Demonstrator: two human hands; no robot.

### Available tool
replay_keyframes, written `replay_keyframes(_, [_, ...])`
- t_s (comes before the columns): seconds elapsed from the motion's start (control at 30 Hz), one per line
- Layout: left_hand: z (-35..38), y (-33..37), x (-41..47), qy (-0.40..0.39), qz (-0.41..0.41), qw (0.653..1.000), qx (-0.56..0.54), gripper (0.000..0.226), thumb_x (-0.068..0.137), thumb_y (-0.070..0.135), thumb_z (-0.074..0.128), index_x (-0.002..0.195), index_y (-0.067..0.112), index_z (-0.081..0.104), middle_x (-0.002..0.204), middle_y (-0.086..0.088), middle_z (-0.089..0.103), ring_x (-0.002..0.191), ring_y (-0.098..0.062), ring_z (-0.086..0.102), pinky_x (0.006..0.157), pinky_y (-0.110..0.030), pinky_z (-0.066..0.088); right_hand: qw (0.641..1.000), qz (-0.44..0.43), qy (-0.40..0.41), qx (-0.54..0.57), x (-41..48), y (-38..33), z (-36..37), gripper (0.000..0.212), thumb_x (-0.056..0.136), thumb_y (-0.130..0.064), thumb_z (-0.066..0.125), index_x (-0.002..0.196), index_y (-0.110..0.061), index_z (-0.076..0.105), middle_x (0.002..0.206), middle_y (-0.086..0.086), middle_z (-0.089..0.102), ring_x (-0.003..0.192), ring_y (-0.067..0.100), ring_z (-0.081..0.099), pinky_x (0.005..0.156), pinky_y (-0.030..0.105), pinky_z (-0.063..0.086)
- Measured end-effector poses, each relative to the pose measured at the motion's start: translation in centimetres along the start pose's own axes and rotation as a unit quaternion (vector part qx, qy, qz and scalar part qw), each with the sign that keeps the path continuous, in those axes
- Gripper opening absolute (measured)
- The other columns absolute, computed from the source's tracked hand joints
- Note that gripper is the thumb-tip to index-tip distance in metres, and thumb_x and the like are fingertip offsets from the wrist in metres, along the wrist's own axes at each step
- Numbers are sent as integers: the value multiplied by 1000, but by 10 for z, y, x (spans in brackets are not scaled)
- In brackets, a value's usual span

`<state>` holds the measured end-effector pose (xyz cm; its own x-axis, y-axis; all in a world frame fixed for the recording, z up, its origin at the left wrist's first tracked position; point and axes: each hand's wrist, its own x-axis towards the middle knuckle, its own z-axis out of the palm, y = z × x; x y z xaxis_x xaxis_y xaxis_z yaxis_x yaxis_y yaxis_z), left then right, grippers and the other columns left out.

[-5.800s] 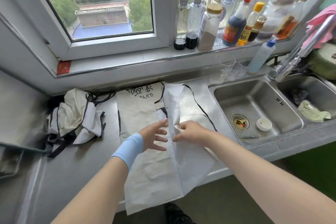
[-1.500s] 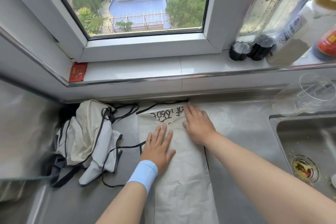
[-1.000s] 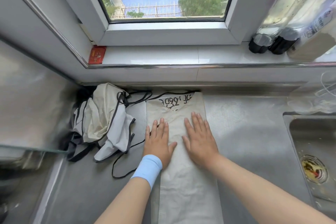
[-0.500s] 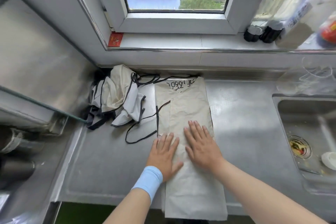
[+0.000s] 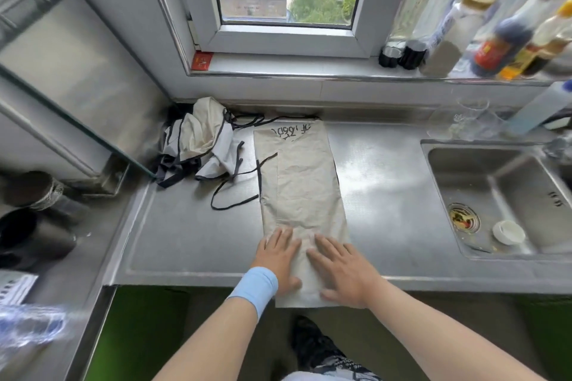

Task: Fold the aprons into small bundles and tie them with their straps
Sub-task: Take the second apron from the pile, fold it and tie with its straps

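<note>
Both hands are flat, fingers spread and pressed palm-down side by side: left hand [image 5: 280, 260] with the blue wristband [image 5: 255, 291], right hand [image 5: 340, 272] just beside it. They're on the near end of the apron [image 5: 303, 189], lower middle of the frame, right where the cloth hangs a bit over the counter [image 5: 185, 241] edge.

So what changed: about a second and a half ago those hands were up at the far end by the black writing, then halfway down, and now they're at the bottom. Basically one long smoothing swipe down the whole strip. A few seconds before that the apron was still wide, with one side being flipped over, so I'd say the lengthwise folds are done and pressed flat. It's now a long narrow band running from the back wall to the front edge, middle of the frame.

Next is probably rolling or folding it up short from the near end. The black strap [image 5: 235, 195] is lying loose in a loop off its left edge, so it's free for tying, not used yet.

Further left, a crumpled pile of other aprons [image 5: 201, 142] waits, straps tangled. Sink [image 5: 495, 195] on the right, bottles [image 5: 495, 40] on the sill upper right.
</note>
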<state>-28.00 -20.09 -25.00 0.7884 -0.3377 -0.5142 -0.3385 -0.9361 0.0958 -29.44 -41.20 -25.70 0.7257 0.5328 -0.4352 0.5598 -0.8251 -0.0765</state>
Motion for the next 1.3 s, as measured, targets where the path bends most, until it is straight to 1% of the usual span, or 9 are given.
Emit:
replay_keyframes(0.13, [3, 5, -13, -2, -5, 1000, -22, 93, 78, 54, 58, 152, 30, 5, 161, -2, -10, 148, -27, -9, 120, -46, 5, 997, 23, -21, -70, -29, -12, 6, 112, 84, -37, 65, 153, -28, -23, 153, 11, -38, 148, 28, -23, 122, 45, -1])
replay_keyframes(0.3, [5, 14, -36, 18, 36, 998, -43, 96, 70, 66, 62, 148, 32, 19, 155, 0, 14, 142, -25, 15, 117, -42, 16, 996, 63, 17, 66, -36, -9, -4, 68, 91, -15, 59, 152, -15, 27, 165, 6, 11, 151, 26, 16, 116, 38, 32])
replay_keyframes(0.4, [1, 18, -45, -23, 41, 997, -62, 104, 64, 69, 68, 147, 36, 16, 154, 4, 18, 139, -25, 23, 115, -44, 26, 982, 103, 50, 149, -37, -6, -22, 9, 96, -24, 51, 99, -20, 59, 122, 2, 63, 111, 25, 60, 78, 32, 47])
replay_keyframes(0.63, [-53, 16, -48, 3, -43, 981, -190, 31, 87, 21, 54, 117, 28, 50, 113, -5, 63, 97, -29, 59, 78, -31, 45, 933, 158, 54, 319, -30, 14, -86, 34, 87, -35, 60, 61, -21, 43, 62, -6, 46, 60, 14, 43, 55, 27, 31])
replay_keyframes(0.77, [-107, 4, -41, -93, -31, 972, -215, 28, 90, 31, 56, 111, 16, 65, 111, -11, 67, 91, -26, 61, 77, -28, 46, 880, 134, 30, 454, -30, 35, -121, 25, 73, -44, 79, 84, -24, 68, 78, -10, 62, 71, 7, 58, 59, 20, 41])
replay_keyframes(0.87, [-136, -5, -29, -35, -35, 971, -234, 24, 88, 32, 61, 102, 14, 70, 102, -13, 69, 91, -26, 64, 74, -26, 46, 810, 115, -36, 574, -31, 53, -131, 40, 76, -25, 84, 113, -25, 68, 106, -2, 72, 96, 15, 70, 70, 29, 55])
replay_keyframes(1.07, [-153, -13, 10, 162, -82, 966, -186, 25, 88, 32, 56, 112, 32, 63, 109, 3, 64, 107, -23, 59, 88, -29, 43, 802, 220, 141, 536, 10, 68, -127, 22, 89, -16, 65, 67, -18, 70, 60, -11, 55, 59, 10, 48, 56, 22, 37])
replay_keyframes(1.17, [-132, -8, 26, 292, -86, 944, -126, 40, 87, 27, 58, 127, 29, 51, 121, 5, 52, 114, -20, 48, 97, -31, 35, 827, 273, 138, 471, 36, 77, -118, 28, 88, -19, 56, 61, -15, 59, 59, -5, 51, 62, 18, 47, 55, 28, 33])
replay_keyframes(1.3, [-93, 2, 42, 242, -7, 964, -114, 40, 93, 29, 49, 133, 28, 47, 136, 6, 44, 126, -18, 40, 107, -31, 25, 835, 314, 125, 434, 66, 90, -98, 18, 90, -29, 54, 83, -25, 70, 84, -5, 67, 85, 20, 61, 71, 32, 47])
